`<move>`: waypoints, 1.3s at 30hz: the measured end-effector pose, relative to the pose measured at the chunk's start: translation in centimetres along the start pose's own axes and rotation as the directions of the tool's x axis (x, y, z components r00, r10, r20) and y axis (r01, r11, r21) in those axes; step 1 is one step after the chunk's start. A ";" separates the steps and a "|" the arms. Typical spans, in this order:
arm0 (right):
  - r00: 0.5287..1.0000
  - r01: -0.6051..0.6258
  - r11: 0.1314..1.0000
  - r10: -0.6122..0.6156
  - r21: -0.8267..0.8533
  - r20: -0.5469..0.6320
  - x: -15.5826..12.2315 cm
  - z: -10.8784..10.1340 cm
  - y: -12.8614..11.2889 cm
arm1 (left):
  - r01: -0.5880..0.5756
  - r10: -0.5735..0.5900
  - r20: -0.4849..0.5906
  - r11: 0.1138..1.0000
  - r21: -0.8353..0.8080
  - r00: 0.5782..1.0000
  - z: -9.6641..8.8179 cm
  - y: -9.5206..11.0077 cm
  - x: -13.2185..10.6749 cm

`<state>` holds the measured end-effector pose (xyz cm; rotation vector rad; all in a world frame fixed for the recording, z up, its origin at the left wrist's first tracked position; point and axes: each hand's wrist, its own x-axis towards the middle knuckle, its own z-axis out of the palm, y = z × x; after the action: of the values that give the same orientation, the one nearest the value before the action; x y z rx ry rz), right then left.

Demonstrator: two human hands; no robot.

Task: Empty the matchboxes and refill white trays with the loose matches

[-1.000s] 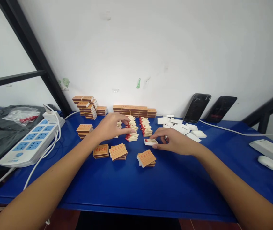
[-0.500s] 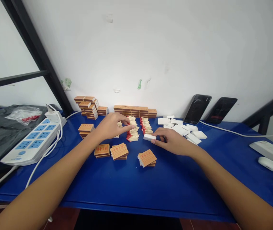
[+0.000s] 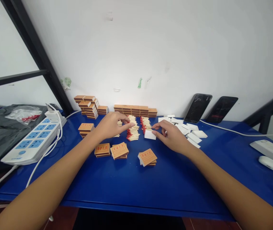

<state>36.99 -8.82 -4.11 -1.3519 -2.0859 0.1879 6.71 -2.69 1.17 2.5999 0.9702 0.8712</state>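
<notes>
My left hand (image 3: 114, 125) reaches over the heaps of red-tipped matches (image 3: 133, 131), its thumb touching the middle heap. Its fingers are bent and a little apart from the thumb, with nothing visible held. My right hand (image 3: 171, 135) pinches a white matchbox tray (image 3: 150, 135) between thumb and fingers. The tray is tilted up at the near end of the right heap of matches (image 3: 145, 123); its inside is hidden from me. Closer to me lie small stacks of matchboxes with orange labels: a left stack (image 3: 102, 149), a middle stack (image 3: 119, 150) and a right stack (image 3: 148, 157).
Loose white trays (image 3: 184, 127) lie to the right. Matchboxes form a row (image 3: 135, 110) along the wall and a pile (image 3: 88, 107) at the back left. A power strip (image 3: 34, 137) with cables is at left; phones (image 3: 198, 108) lean on the wall at right.
My right hand has tipped the white tray up, so its broad face now shows. The fingers have shifted slightly upward. My left hand has hardly moved.
</notes>
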 end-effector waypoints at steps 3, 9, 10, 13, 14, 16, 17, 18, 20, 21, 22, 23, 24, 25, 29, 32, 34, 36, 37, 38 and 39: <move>1.000 0.014 1.000 -0.014 -0.002 -0.019 0.0 0.2 0.1 | -0.013 0.012 0.010 1.000 0.005 1.000 0.1 -0.1 0.0; 0.995 0.008 1.000 -0.007 -0.004 0.101 -0.3 -0.2 -0.4 | -0.014 0.014 0.006 1.000 0.024 1.000 0.2 0.0 0.1; 0.990 0.016 1.000 -0.014 -0.018 0.138 -0.4 -0.4 -0.5 | -0.012 0.012 0.006 1.000 0.023 1.000 0.2 -0.1 0.1; 0.980 0.033 0.998 -0.023 -0.049 0.198 -0.5 -0.6 -0.5 | -0.005 0.005 0.005 1.000 0.023 1.000 0.3 -0.2 0.0; 0.979 0.034 0.998 -0.023 -0.052 0.203 -0.5 -0.6 -0.5 | -0.003 0.003 0.006 1.000 0.026 1.000 0.3 -0.3 0.0; 0.979 0.031 0.998 -0.021 -0.048 0.205 -0.5 -0.5 -0.5 | -0.004 0.004 0.002 0.999 0.032 1.000 0.3 -0.4 0.0; 0.979 0.030 0.999 -0.021 -0.044 0.203 -0.4 -0.5 -0.5 | -0.007 0.007 0.000 0.999 0.033 1.000 0.4 -0.4 0.0; 0.980 0.030 0.999 -0.022 -0.038 0.198 -0.4 -0.5 -0.6 | -0.013 0.013 -0.004 0.999 0.033 1.000 0.4 -0.5 0.0; 0.984 0.034 0.999 -0.031 -0.014 0.175 -0.3 -0.6 -0.7 | -0.028 0.028 -0.012 0.999 0.033 1.000 0.4 -0.6 0.0; 0.986 0.036 0.999 -0.036 -0.001 0.160 -0.3 -0.7 -0.7 | -0.037 0.037 -0.014 0.999 0.032 0.999 0.4 -0.7 0.0; 0.989 0.037 0.999 -0.038 0.011 0.145 -0.3 -0.8 -0.7 | -0.044 0.045 -0.016 0.999 0.032 0.999 0.5 -0.8 0.0; 0.991 0.034 0.999 -0.037 0.020 0.130 -0.3 -0.9 -0.8 | -0.052 0.052 -0.018 0.998 0.032 0.998 0.5 -1.0 0.0; 0.993 0.030 0.999 -0.033 0.026 0.117 -0.3 -1.0 -0.8 | -0.058 0.058 -0.020 0.998 0.034 0.998 0.6 -1.1 0.0; 0.994 0.025 0.999 -0.028 0.029 0.109 -0.2 -1.0 -0.7 | -0.063 0.064 -0.023 0.997 0.039 0.998 0.6 -1.2 0.0; 0.996 0.020 1.000 -0.018 -0.018 0.089 -0.1 -1.6 -0.1 | -0.080 0.082 -0.026 0.994 0.076 0.996 0.7 -1.5 0.1; 0.999 -0.031 0.983 0.033 -0.180 0.009 -0.1 -3.0 1.0 | -0.087 0.089 -0.019 0.992 0.095 0.996 0.7 -1.4 0.1; 0.993 -0.117 0.934 0.102 -0.336 -0.062 -0.2 -4.1 2.0 | -0.090 0.092 -0.020 0.991 0.097 0.996 0.6 -1.4 0.1; 0.976 -0.218 0.856 0.192 -0.469 -0.103 -0.4 -5.1 2.8 | -0.086 0.089 -0.023 0.992 0.096 0.996 0.6 -1.4 0.1; 0.965 -0.261 0.818 0.238 -0.512 -0.112 -0.5 -5.5 3.1 | -0.082 0.085 -0.024 0.992 0.097 0.996 0.6 -1.4 0.1; 0.955 -0.291 0.791 0.271 -0.537 -0.119 -0.5 -5.8 3.3 | -0.079 0.081 -0.023 0.992 0.100 0.996 0.6 -1.4 0.1; 0.951 -0.303 0.784 0.284 -0.542 -0.121 -0.5 -5.9 3.2 | -0.075 0.078 -0.022 0.992 0.102 0.997 0.6 -1.4 0.1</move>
<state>43.01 -9.04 -1.10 -2.0124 -1.9626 -0.3469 6.40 -1.58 0.11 2.7344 0.9505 0.8986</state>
